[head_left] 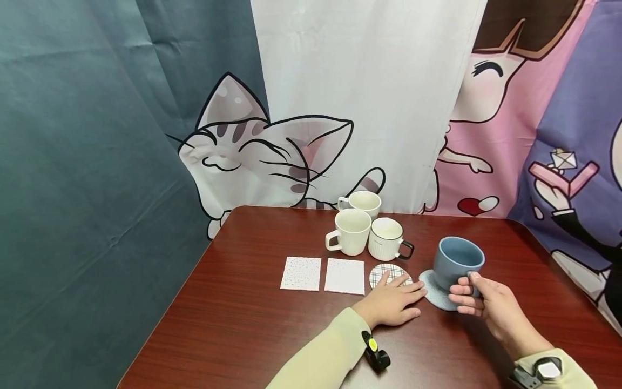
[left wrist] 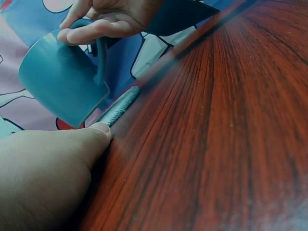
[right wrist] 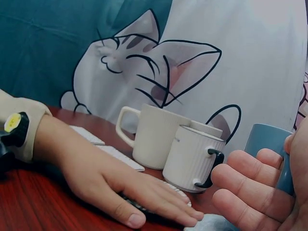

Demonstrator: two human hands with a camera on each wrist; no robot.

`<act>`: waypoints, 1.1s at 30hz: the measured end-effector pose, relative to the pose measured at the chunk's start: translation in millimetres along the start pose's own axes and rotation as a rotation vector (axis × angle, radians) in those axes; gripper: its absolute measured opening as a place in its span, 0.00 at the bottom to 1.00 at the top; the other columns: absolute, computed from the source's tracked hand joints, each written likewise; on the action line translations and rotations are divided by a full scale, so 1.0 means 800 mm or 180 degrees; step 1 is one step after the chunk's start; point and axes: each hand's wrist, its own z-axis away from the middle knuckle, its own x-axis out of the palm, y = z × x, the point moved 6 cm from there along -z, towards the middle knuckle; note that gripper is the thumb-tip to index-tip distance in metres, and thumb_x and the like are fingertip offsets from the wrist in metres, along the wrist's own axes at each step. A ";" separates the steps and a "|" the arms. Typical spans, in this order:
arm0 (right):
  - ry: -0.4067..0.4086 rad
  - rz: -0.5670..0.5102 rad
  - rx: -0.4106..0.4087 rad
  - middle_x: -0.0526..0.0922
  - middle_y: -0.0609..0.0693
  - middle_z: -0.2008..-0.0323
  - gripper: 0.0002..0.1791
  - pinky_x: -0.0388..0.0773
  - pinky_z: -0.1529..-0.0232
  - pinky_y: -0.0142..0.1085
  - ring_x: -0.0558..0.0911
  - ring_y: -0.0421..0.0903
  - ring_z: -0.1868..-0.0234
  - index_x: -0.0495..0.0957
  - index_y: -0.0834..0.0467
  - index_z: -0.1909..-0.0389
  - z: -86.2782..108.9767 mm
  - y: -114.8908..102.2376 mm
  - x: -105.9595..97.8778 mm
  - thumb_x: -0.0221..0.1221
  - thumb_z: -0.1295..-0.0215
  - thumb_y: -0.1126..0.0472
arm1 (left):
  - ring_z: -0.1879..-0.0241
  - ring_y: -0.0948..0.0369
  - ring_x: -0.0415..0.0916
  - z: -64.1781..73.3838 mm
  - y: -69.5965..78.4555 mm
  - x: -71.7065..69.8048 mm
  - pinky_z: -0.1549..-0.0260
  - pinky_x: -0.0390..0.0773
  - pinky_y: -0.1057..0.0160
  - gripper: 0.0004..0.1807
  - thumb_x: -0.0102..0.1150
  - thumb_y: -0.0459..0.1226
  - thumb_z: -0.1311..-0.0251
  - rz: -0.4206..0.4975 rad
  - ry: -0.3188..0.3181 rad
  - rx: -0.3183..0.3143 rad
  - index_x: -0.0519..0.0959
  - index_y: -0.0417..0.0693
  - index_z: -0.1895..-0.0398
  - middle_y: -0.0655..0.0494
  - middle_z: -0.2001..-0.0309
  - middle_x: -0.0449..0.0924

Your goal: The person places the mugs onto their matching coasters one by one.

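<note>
My right hand pinches the handle of a blue mug between thumb and fingers. The mug is upright over a round grey-blue coaster; whether its base touches the coaster I cannot tell. Flat with fingers spread, my left hand lies over the near part of a round plaid coaster, and its fingertips reach the grey-blue coaster's left edge. In the left wrist view the thumb is by the edge of that coaster, with the mug just beyond.
Behind the coasters stand a cream mug, a white mug with a black handle and another pale mug. A speckled square coaster and a plain white one lie left on the brown table. Printed curtains hang behind.
</note>
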 end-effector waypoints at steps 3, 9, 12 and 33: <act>-0.0033 0.0054 0.0016 0.90 0.53 0.62 0.23 0.86 0.65 0.41 0.90 0.48 0.62 0.85 0.57 0.58 0.001 0.004 0.002 0.39 0.16 0.60 | 0.21 0.64 0.44 0.000 -0.001 -0.001 0.25 0.47 0.46 0.30 0.34 0.62 0.25 -0.0007 -0.0009 -0.0001 0.54 0.77 0.21 0.79 0.22 0.47; -0.0058 0.0100 0.0019 0.90 0.53 0.62 0.23 0.87 0.64 0.42 0.90 0.48 0.62 0.84 0.58 0.57 0.006 0.011 0.004 0.39 0.16 0.60 | 0.21 0.64 0.45 0.000 -0.001 -0.001 0.25 0.47 0.46 0.30 0.35 0.62 0.25 0.0003 -0.0005 -0.0012 0.55 0.77 0.21 0.79 0.22 0.48; -0.0024 0.0119 0.0006 0.90 0.53 0.62 0.23 0.87 0.64 0.42 0.90 0.48 0.62 0.84 0.58 0.58 0.007 0.012 0.003 0.39 0.16 0.60 | 0.21 0.64 0.45 -0.001 -0.001 -0.001 0.25 0.48 0.45 0.30 0.35 0.62 0.24 -0.0001 0.0006 -0.0016 0.55 0.77 0.21 0.79 0.22 0.48; 0.0154 0.0317 -0.0007 0.90 0.52 0.64 0.22 0.87 0.67 0.42 0.90 0.47 0.65 0.84 0.57 0.59 0.016 0.020 0.007 0.41 0.17 0.58 | 0.22 0.64 0.46 -0.002 0.000 0.000 0.26 0.49 0.45 0.30 0.36 0.62 0.25 -0.0010 0.0050 -0.0029 0.57 0.76 0.22 0.78 0.22 0.50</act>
